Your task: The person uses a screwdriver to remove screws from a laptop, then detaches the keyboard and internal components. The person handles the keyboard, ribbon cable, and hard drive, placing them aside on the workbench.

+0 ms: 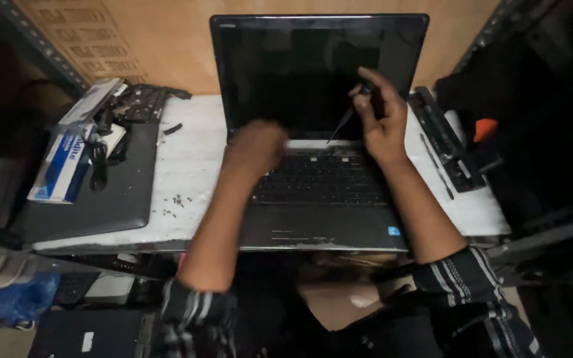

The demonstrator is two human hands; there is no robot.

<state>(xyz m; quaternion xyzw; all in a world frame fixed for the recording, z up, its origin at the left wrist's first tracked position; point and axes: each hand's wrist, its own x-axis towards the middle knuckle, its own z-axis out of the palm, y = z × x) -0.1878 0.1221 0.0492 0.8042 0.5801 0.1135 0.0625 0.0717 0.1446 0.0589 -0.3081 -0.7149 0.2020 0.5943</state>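
A matte black laptop [319, 132] stands open mid-tabletop [190, 166], which is pale stone. The right hand [381, 119] pinches a thin screwdriver [347, 116] before the glossy screen. At its 9 o'clock, the left hand [254, 147] is blurred; grip unclear.

A black laptop [319, 132] sits open on the white worktop [187, 166], screen dark and upright, keyboard facing the person. A thin dark screwdriver [347, 114] hangs tilted before the laptop's screen, tip down near the hinge.
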